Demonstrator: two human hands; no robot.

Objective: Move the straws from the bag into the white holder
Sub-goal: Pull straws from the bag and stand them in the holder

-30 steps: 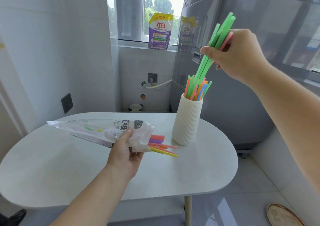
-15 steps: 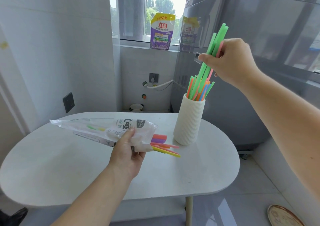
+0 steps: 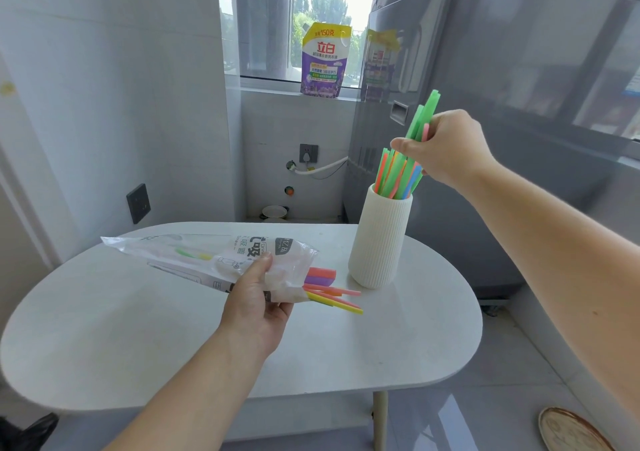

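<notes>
A ribbed white holder [image 3: 377, 239] stands on the right part of the white table [image 3: 173, 340], with several coloured straws [image 3: 398, 177] sticking out of its mouth. Above it, my right hand [image 3: 446, 149] grips a bunch of green straws [image 3: 424, 115] whose lower ends are down inside the holder. My left hand [image 3: 258, 307] holds a clear printed plastic bag [image 3: 207, 260] just above the table, left of the holder. Red, purple, pink and yellow straws [image 3: 329, 291] poke out of the bag's open end toward the holder.
A large grey appliance [image 3: 502, 104] stands close behind and right of the holder. A purple detergent pouch [image 3: 323, 61] sits on the window sill. A round plate [image 3: 571, 430] lies on the floor at lower right. Tiled walls close in on the left.
My right hand has come down with the green straws, sinking them deeper into the holder. The left hand and the bag have stayed where they were.
</notes>
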